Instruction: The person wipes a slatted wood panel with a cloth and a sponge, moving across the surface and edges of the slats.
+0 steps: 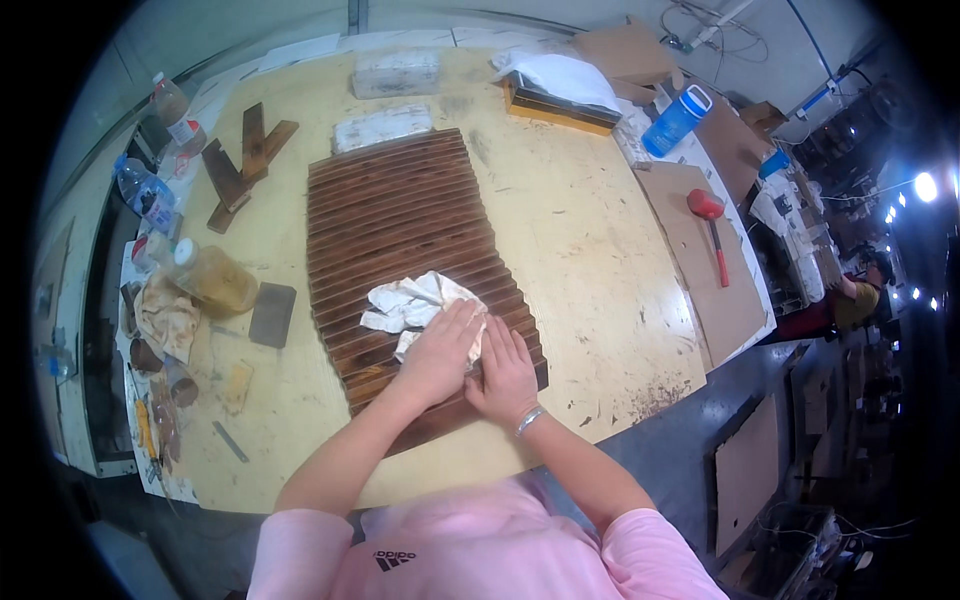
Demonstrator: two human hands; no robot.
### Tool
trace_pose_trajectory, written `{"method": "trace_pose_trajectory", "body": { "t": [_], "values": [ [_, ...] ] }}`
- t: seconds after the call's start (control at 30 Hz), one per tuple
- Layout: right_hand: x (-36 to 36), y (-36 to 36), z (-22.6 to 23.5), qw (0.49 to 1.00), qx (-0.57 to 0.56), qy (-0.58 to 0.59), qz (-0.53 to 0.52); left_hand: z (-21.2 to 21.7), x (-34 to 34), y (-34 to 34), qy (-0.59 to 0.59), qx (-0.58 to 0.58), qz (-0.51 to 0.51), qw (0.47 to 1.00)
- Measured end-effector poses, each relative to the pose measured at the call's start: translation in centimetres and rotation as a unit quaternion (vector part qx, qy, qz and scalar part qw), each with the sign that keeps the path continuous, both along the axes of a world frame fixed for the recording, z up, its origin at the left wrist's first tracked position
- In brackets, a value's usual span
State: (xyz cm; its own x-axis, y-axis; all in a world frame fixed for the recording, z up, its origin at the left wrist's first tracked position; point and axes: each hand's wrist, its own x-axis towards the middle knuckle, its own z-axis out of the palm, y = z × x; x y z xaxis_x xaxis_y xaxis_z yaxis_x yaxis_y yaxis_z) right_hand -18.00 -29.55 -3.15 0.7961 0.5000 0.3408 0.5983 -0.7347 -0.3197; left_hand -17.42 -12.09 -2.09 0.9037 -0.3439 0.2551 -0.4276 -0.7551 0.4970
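Observation:
A panel of dark brown wooden slats lies on the table, its ridges running crosswise. On its near part is a crumpled white cloth with brownish stains. My left hand presses down on the cloth, which bunches up beyond and under its fingers. Close against it on the right, my right hand lies with fingers stretched forward over the slats and the cloth's edge. The cloth beneath both palms is hidden.
At left stand plastic bottles, a jug of yellowish liquid and a dark block. Wood offcuts lie farther back. White wrapped blocks sit beyond the panel. Right are a red mallet and a blue bottle.

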Motion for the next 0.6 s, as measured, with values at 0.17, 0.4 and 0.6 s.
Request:
{"method": "trace_pose_trajectory", "body": {
  "t": [0.17,0.4,0.6],
  "values": [
    [0.3,-0.6,0.1,0.999,-0.032,0.019,0.005,0.9,-4.1,3.8,0.021,0.016,0.065,0.998],
    [0.1,-0.8,-0.2,0.999,-0.012,0.028,0.028,0.1,-12.6,12.6,-0.034,-0.091,0.428,0.899],
    [0.1,-0.7,-0.1,0.997,-0.013,0.034,0.062,3.2,-14.7,17.2,0.04,-0.182,0.563,0.805]
  ]
}}
